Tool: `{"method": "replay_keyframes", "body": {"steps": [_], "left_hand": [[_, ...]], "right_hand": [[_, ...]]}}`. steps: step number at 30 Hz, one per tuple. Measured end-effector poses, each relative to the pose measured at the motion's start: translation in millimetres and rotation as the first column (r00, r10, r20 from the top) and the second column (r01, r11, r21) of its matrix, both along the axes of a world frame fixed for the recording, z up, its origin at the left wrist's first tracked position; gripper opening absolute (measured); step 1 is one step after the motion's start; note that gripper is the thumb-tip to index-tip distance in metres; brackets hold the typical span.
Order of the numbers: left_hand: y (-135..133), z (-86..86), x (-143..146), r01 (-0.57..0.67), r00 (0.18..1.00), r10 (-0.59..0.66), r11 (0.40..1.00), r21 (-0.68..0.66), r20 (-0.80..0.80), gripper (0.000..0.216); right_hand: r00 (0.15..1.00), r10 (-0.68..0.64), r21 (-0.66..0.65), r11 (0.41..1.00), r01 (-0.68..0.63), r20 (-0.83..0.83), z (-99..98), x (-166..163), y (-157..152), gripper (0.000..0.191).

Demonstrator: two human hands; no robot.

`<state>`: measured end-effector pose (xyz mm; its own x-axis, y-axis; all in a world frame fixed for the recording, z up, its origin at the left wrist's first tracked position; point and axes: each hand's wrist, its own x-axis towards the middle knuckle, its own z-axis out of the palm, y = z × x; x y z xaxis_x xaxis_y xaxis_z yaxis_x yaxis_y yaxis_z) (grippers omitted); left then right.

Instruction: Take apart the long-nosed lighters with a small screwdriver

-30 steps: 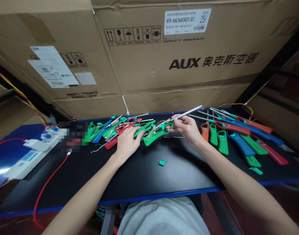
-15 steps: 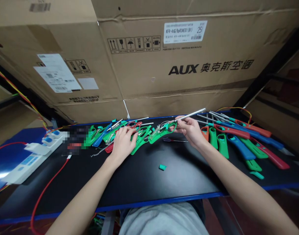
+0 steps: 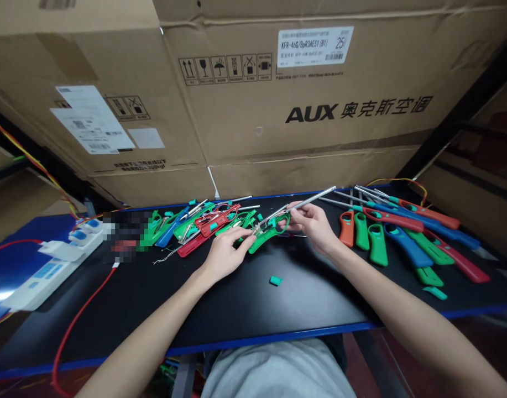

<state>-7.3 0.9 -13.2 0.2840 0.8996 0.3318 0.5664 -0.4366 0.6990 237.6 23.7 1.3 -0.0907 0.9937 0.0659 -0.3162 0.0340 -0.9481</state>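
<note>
Over the middle of the table I have an opened green gas lighter [image 3: 263, 240], its inner parts and thin wires bare. My right hand [image 3: 313, 224] is closed around its front end, where a silver metal tube [image 3: 315, 197] points up and to the right. My left hand [image 3: 228, 250] pinches the lighter's rear end between thumb and fingers, by small whitish inner parts. Just left of that hand lies a pile of opened lighter casings, among them a red casing [image 3: 215, 220]. A small teal trigger piece [image 3: 276, 281] rests on the black tabletop [image 3: 303, 309] in front.
Several closed lighters, including an orange one [image 3: 346, 229] and a blue one [image 3: 407, 246], lie fanned out at right. A teal piece [image 3: 435, 293] sits near them. At left are a white power strip [image 3: 37, 284] and a red cable [image 3: 77, 315]. A large cardboard box [image 3: 245, 121] stands behind.
My left hand has moved right, off the pile and onto the lighter's rear end. My right hand has shifted slightly left with the lighter and metal tube.
</note>
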Motion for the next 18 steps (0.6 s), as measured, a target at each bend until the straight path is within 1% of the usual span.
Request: {"method": "replay_keyframes", "body": {"steps": [3,6,10,14,18], "left_hand": [[2,-1.8,-2,-0.039,0.999,0.039,0.999,-0.007,-0.01,0.029],[3,-1.8,-4,-0.064,0.998,0.064,0.998,0.002,-0.029,0.03],[4,-1.4,-5,-0.057,0.997,0.057,0.998,0.005,-0.053,0.028],[5,-0.9,-7,-0.05,0.998,0.049,0.999,-0.013,-0.041,0.024],[6,0.0,-7,-0.048,0.998,0.047,0.999,-0.021,-0.032,0.023]], "right_hand": [[1.0,-0.017,-0.012,1.0,0.017,0.006,-3.3,2,5,0.053],[1.0,-0.028,-0.044,0.999,0.028,0.009,-6.2,5,9,0.045],[0.998,-0.055,-0.1,0.993,0.056,0.011,-6.4,8,15,0.029],[0.997,-0.081,-0.141,0.987,0.082,0.017,-4.7,11,17,0.015],[0.995,-0.091,-0.166,0.982,0.094,0.03,-4.9,14,20,0.012]]}}
